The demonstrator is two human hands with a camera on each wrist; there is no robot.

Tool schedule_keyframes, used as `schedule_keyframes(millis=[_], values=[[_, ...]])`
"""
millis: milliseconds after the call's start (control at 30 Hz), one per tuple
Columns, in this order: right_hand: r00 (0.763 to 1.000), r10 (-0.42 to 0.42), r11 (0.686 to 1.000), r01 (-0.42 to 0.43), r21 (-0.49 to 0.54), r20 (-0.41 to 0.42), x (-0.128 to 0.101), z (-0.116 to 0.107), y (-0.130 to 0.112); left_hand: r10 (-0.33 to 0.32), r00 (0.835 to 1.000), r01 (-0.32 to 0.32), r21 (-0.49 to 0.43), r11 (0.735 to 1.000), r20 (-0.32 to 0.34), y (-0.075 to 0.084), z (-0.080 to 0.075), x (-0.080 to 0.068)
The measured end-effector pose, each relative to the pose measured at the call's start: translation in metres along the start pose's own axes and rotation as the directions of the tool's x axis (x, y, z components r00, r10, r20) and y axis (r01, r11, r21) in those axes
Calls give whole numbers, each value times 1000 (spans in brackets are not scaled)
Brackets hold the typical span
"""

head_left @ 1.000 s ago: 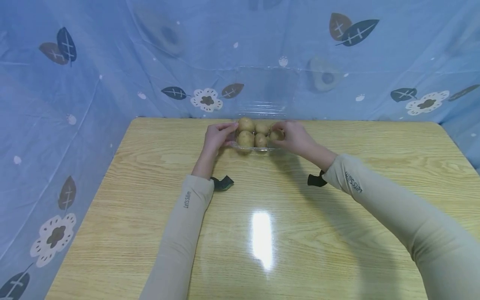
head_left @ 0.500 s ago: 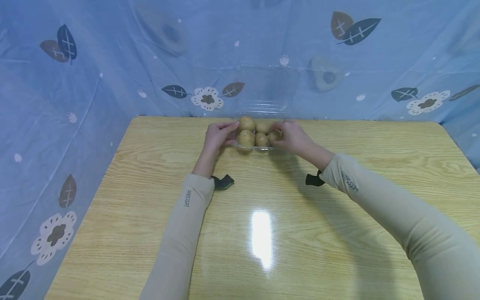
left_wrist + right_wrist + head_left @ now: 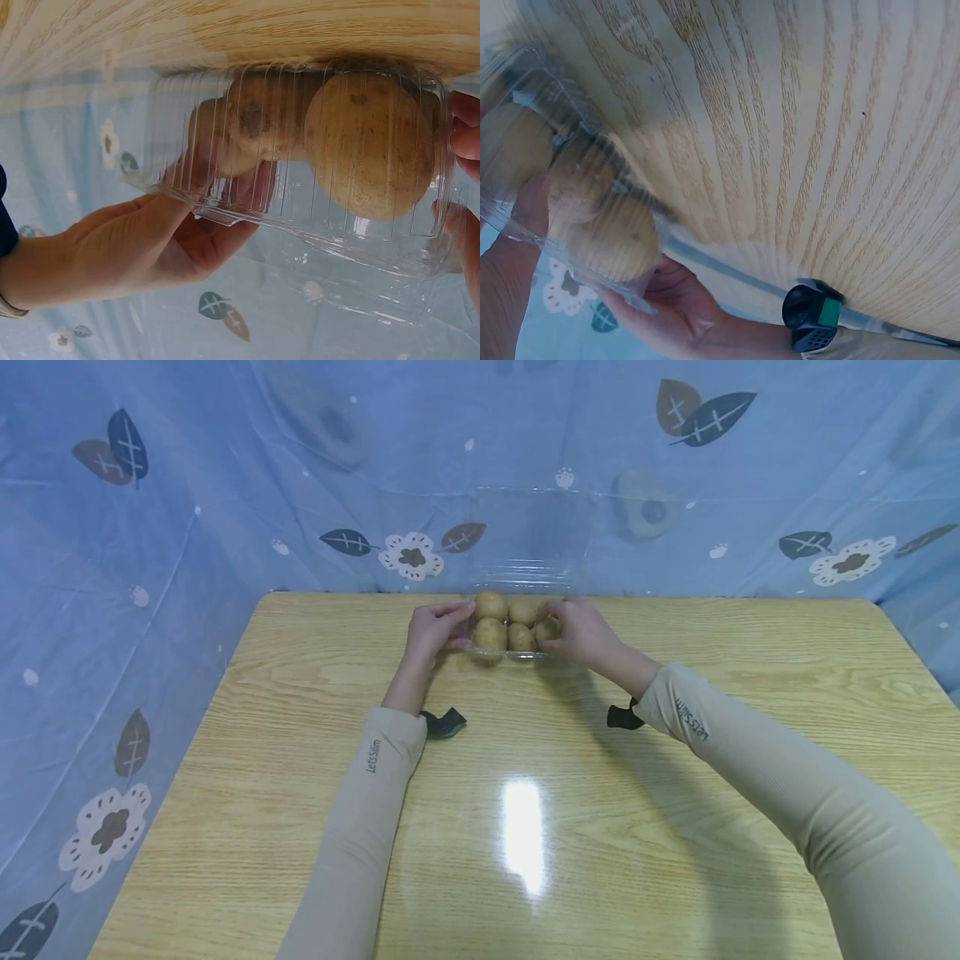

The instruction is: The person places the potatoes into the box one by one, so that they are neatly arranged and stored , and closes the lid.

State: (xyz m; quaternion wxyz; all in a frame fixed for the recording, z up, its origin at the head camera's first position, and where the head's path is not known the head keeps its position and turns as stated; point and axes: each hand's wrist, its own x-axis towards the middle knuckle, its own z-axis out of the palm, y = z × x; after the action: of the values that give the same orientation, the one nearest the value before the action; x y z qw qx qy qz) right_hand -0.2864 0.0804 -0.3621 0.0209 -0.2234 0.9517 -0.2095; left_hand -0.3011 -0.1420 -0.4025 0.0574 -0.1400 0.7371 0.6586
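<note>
Glossy light-wood table point(image 3: 300, 827) with ceiling-light glare, blue leaf-and-flower patterned cloth point(image 3: 150, 527) hanging behind and left

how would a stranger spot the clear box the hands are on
Look to the far edge of the wooden table, near the blue flowered curtain. There the clear plastic clamshell box sits between both hands, full of potatoes, its lid standing open behind.

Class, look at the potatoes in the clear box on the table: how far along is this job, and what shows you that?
Done: the potatoes already sit packed in the clear box at the far edge of the table. In hand: the left hand and the right hand grip opposite ends of the box. Left: the lid stands open behind, not yet closed over the potatoes.
</note>
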Motion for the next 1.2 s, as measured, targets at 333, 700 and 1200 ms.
schedule_keyframes(millis=[333,700,1200], values=[[1000,-6,1000,6,0,-1,-1,0,0,13,1000,-13,-3,1000,4,0,0,0],[999,-7,1000,8,-7,36,0,-1,0,7,1000,-7,-9,1000,4,-1,0,1],[998,-66,998,66,21,8,0,-1,2,7,1000,-7,-12,1000,3,-1,-1,0]])
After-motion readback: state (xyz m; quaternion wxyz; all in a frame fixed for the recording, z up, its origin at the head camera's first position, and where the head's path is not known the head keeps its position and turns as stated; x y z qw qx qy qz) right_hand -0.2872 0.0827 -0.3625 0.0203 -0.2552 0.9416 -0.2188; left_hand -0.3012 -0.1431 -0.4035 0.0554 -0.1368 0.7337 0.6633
